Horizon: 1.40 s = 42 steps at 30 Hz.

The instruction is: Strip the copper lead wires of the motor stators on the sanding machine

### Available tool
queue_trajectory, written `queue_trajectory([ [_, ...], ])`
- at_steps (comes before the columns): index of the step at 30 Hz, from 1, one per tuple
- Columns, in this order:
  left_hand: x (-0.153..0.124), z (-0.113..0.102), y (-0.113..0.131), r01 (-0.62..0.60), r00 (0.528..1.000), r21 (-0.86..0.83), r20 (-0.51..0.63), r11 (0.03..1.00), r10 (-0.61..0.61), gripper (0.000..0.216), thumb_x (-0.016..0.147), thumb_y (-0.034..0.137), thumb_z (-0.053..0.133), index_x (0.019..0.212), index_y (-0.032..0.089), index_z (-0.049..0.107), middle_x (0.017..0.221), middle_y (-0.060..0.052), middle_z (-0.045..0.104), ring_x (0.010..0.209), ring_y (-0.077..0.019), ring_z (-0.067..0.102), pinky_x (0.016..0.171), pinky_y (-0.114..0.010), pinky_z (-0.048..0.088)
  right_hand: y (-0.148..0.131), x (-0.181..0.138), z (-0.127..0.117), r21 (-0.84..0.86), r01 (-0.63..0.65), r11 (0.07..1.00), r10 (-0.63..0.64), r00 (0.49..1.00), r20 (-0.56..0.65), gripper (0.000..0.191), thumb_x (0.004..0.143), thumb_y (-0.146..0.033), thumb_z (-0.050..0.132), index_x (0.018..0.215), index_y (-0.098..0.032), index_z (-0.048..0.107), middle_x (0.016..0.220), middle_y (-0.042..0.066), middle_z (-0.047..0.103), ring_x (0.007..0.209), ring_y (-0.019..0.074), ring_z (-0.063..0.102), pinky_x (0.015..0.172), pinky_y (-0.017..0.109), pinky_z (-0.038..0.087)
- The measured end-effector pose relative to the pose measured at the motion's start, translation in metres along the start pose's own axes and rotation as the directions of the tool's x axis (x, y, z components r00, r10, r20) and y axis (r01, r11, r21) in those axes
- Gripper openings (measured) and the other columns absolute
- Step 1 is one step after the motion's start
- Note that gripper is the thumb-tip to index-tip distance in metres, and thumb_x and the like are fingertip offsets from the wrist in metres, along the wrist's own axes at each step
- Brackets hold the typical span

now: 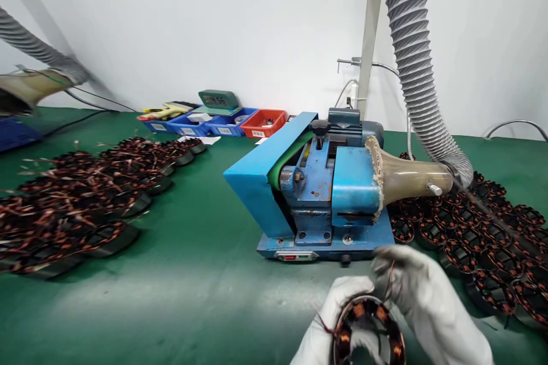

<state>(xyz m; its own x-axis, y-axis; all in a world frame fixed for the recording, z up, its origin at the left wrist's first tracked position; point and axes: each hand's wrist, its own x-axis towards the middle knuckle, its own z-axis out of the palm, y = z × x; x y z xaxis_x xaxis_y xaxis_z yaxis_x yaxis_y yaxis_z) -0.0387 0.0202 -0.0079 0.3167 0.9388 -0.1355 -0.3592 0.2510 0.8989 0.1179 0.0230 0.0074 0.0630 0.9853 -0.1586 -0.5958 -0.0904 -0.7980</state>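
Observation:
My left hand (326, 322), in a white glove, grips a motor stator (390, 335), a dark ring with copper windings round its inside. The ring is tilted toward me, and its lower part runs out of the picture. Thin wire leads (327, 326) stick out at its left side. At the ring's upper right, my gloved right hand (428, 299) has its fingers curled round another thin wire lead (390, 280); its fingertips are slightly blurred. Both hands are in front of a blue belt machine (314, 182), near its lower right corner.
Many stators with loose leads (98, 194) lie at the left; more stators (471, 234) lie at the right. A grey hose (411, 40) joins the machine's funnel (411, 177). Blue bins (229, 128), a red bin (264, 124) and a clock (218, 99) stand at the back.

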Motion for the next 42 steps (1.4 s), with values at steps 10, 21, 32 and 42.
queue_trajectory([
  [10,0.006,-0.008,-0.023,-0.179,0.982,0.236,-0.019,0.955,0.189,0.013,0.076,0.033,0.065,0.078,0.022,0.07,0.08,-0.008,0.07,0.077,-0.0267,0.067,0.073,-0.041,0.056,-0.009,0.017,0.001,0.16,0.185,0.97,-0.145,0.961,-0.234,0.022,0.055,-0.033,0.088,0.07,-0.022,0.076,0.061,-0.003,0.069,0.05,0.0059,0.058,0.049,0.013,0.049],
  [21,0.049,0.013,-0.039,-0.289,0.904,0.177,-0.272,0.941,0.329,0.059,0.046,0.013,0.073,0.102,0.024,0.057,0.103,-0.007,0.065,0.094,-0.0275,0.065,0.085,-0.04,0.052,0.038,0.023,0.018,-0.685,0.218,0.695,-0.345,0.937,-0.051,0.023,0.075,-0.032,0.062,0.092,-0.021,0.074,0.097,0.009,0.074,0.093,0.0261,0.068,0.084,0.036,0.054],
  [32,0.069,0.024,-0.016,-0.182,0.949,0.014,-0.26,0.983,0.18,0.057,0.039,0.009,0.078,0.09,0.021,0.056,0.097,-0.006,0.068,0.088,-0.0242,0.067,0.083,-0.037,0.053,0.033,0.038,0.019,-0.694,0.194,0.694,-0.354,0.931,-0.093,0.023,0.079,-0.034,0.056,0.091,-0.02,0.071,0.095,0.008,0.073,0.088,0.0255,0.067,0.082,0.04,0.052],
  [42,0.033,0.005,-0.027,-0.234,0.957,0.136,-0.145,0.963,0.253,0.017,0.062,0.024,0.072,0.076,0.022,0.063,0.08,-0.003,0.066,0.072,-0.0204,0.065,0.068,-0.034,0.055,0.054,-0.004,0.003,-0.734,0.266,0.625,-0.499,0.859,-0.113,0.019,0.071,-0.024,0.063,0.086,-0.022,0.075,0.09,0.007,0.076,0.085,0.025,0.071,0.075,0.031,0.057],
])
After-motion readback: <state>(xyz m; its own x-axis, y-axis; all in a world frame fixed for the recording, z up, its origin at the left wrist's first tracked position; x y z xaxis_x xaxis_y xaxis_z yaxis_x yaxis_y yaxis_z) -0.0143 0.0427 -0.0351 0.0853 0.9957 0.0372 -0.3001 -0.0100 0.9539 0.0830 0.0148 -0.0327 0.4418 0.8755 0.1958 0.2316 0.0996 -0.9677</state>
